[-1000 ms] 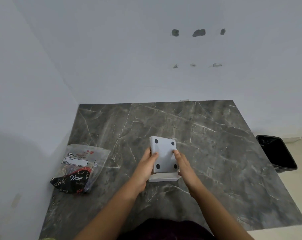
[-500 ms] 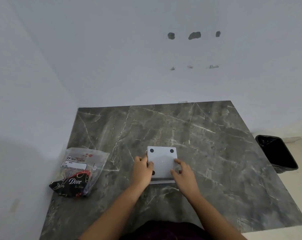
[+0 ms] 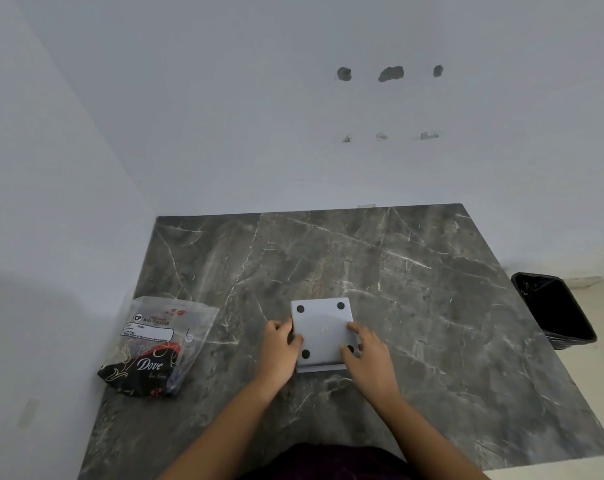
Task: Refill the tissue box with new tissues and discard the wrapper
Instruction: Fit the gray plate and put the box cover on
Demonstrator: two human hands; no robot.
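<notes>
A white square tissue box [image 3: 323,332] lies upside down on the dark marble table [image 3: 414,271], its base with four black rubber feet facing up. My left hand [image 3: 279,348] grips its left edge, fingers curled around the side. My right hand [image 3: 366,351] rests on the box's right near corner, fingers spread over the base. A plastic pack of tissues [image 3: 155,346], clear on top and black with "Dove" lettering below, lies at the table's left edge, apart from both hands.
A black bin [image 3: 556,310] with a liner stands on the floor beyond the table's right edge. White walls close the table's left and far sides. My dark clothing shows at the near edge.
The box was tilted up on its near edge a second ago; it has been lowered flat onto the table, base up. Both hands stayed on its sides.
</notes>
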